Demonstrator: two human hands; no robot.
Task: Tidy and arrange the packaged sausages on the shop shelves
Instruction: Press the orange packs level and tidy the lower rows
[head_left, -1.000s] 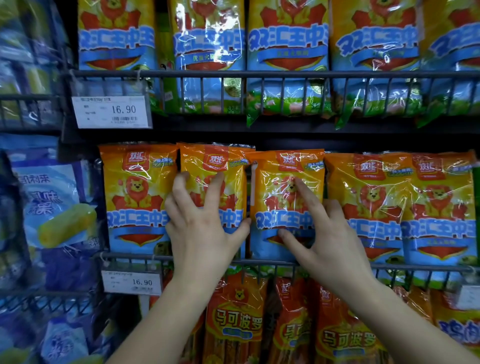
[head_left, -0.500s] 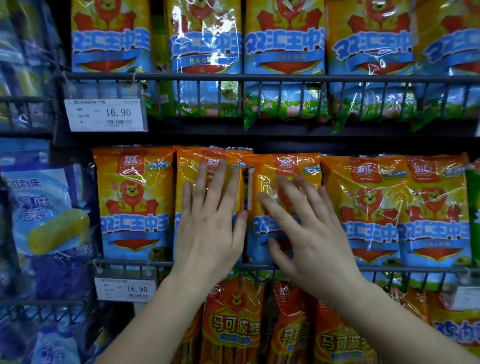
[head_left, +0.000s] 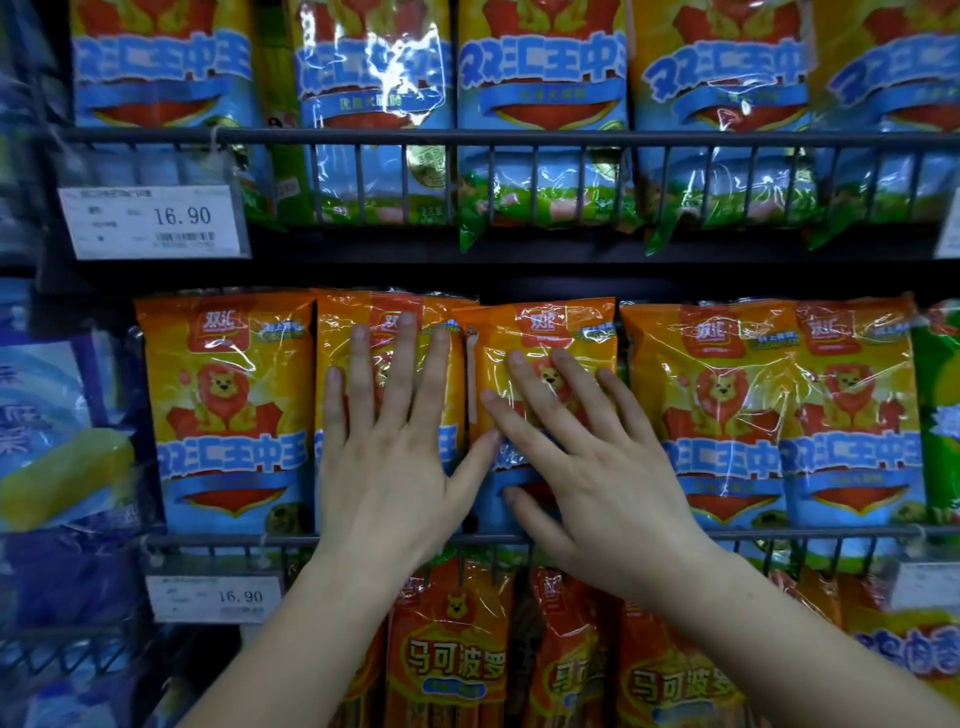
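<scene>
Mid-task, by the look of it: straightening the middle row, pressing two neighbouring packs flat and square against the ones behind. Next move probably calls for nudging the right-hand pack clear of its neighbour so the two faces sit side by side rather than lapped, then sliding on along the row.

Shop shelving filling the whole view, three tiers of wire-fronted racks. Upper tier (head_left: 519, 136) stocked with tall blue-and-yellow sausage packs behind a rail. Middle tier (head_left: 810, 533) carrying a row of orange lion-printed sausage packs, upright, shoulder to shoulder. Lower tier, near the bottom edge, holding orange-red packs (head_left: 452, 670) in a different print. Far left, blue bags of another product (head_left: 47, 447), blurred.

Second orange pack from left (head_left: 340, 332) under the left hand (head_left: 384, 467), palm flat, fingers loose and extended, gripping nothing. Third orange pack (head_left: 576, 322) under the right hand (head_left: 597, 483), fingers spread and released, also pressing, not grasping; its top left corner overlapping the second pack's edge, slightly askew. Thumbs near each other between the two packs.

Two price tags (head_left: 150, 221) clipped to the rails at left, each reading 16.90; a further tag at far right, cut off.
</scene>
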